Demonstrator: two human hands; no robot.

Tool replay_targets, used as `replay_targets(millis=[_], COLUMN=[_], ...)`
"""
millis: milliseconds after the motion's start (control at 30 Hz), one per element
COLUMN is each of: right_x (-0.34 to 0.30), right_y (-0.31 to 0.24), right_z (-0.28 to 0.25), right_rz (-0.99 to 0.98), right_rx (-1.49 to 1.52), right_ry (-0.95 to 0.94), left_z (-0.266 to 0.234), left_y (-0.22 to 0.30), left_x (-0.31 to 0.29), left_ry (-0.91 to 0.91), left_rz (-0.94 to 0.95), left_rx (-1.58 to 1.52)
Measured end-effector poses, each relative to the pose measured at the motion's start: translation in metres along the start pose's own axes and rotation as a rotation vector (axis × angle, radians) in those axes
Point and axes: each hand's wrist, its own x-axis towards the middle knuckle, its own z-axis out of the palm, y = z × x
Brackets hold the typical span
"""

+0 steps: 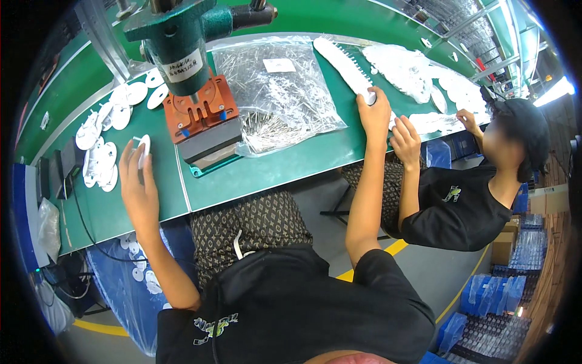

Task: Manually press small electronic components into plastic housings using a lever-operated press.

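Note:
My left hand (138,188) is closed around a white round plastic part (145,150) with a small stem, to the left of the press. Several similar white discs (106,161) lie in clusters just beyond it. My right hand (374,114) reaches forward to the near end of a long row of stacked white discs (342,65) with pins sticking out along one side. Its fingers are pinched on the white piece at that end. Between my hands stands the press (182,64), green, above an orange fixture block (203,110); neither hand touches it.
A clear bag of metal pins (282,91) lies right of the press. More white parts in plastic (403,70) sit farther right, where a co-worker (467,188) works close to my right arm. A black cable (85,221) crosses the left bench end. Below hangs a blue-lined bin (115,291).

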Motion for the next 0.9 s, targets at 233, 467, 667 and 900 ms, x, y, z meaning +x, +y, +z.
replay_targets(millis=[233, 467, 667, 900], right_x=[-0.058, -0.093, -0.097, -0.105], right_y=[-0.076, -0.151, -0.152, -0.154], right_z=[-0.019, 0.002, 0.015, 0.017], right_rz=[-0.168, -0.719, -0.606, -0.630], right_rx=[0.212, 0.231, 0.280, 0.147], right_ry=[0.256, -0.117, -0.156, -0.041], left_z=[-0.005, -0.003, -0.013, -0.012], left_y=[-0.023, -0.015, 0.010, 0.007], left_x=[-0.007, -0.001, -0.004, -0.005], left_ry=[0.116, -0.004, -0.145, -0.182], left_rz=[-0.268, -0.297, -0.090, -0.062], left_rx=[-0.480, -0.621, -0.324, -0.281])
